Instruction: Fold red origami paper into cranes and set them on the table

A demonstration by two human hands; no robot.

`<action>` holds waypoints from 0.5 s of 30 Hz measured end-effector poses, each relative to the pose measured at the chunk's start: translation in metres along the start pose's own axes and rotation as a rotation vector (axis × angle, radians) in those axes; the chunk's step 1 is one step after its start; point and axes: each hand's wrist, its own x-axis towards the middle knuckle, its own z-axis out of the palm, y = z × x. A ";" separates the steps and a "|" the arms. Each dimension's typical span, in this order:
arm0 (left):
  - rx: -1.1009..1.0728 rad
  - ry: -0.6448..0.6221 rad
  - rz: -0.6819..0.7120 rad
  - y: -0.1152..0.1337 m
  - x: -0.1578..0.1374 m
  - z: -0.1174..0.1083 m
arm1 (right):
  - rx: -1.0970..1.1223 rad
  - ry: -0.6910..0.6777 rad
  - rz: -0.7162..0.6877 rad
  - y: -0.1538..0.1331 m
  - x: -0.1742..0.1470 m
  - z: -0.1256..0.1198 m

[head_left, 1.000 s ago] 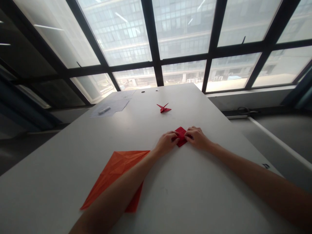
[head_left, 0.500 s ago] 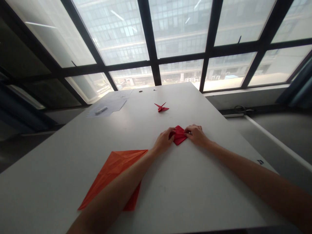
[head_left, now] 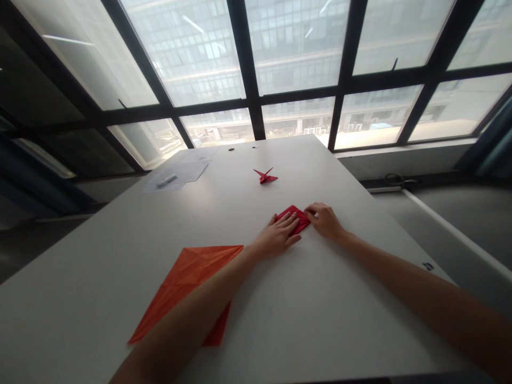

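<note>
Table (head_left: pixel 320 330) underlies everything, with the orange sheet (head_left: pixel 176 282) at near left, the left forearm (head_left: pixel 208 298) crossing over it. The left hand (head_left: pixel 279 237) lies open and flat, fingers spread over the left part of the red paper (head_left: pixel 303 222); the right hand (head_left: pixel 325 220) is curled at its right corner, pinching or merely touching, I cannot tell. Both hands are equally near; the paper's long axis is hidden. Beyond sits a red folded figure (head_left: pixel 265 177). Half a second ago the left fingers were bent at the paper's left edge.
</note>
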 end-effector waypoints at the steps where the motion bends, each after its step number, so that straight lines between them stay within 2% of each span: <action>1: -0.001 -0.007 0.002 -0.001 0.000 0.000 | 0.005 0.012 0.001 0.001 0.000 0.000; 4: -0.017 -0.011 0.007 -0.002 0.000 0.001 | -0.030 -0.019 0.000 0.002 0.001 0.000; 7: -0.041 0.049 -0.057 -0.004 0.001 0.004 | -0.076 -0.047 0.011 0.003 0.001 0.001; 12: -0.160 0.314 -0.310 -0.016 0.007 0.010 | -0.080 -0.061 0.009 0.006 0.001 0.003; 15: -0.241 0.448 -0.362 -0.021 0.009 0.011 | -0.088 -0.082 -0.010 0.009 0.001 0.006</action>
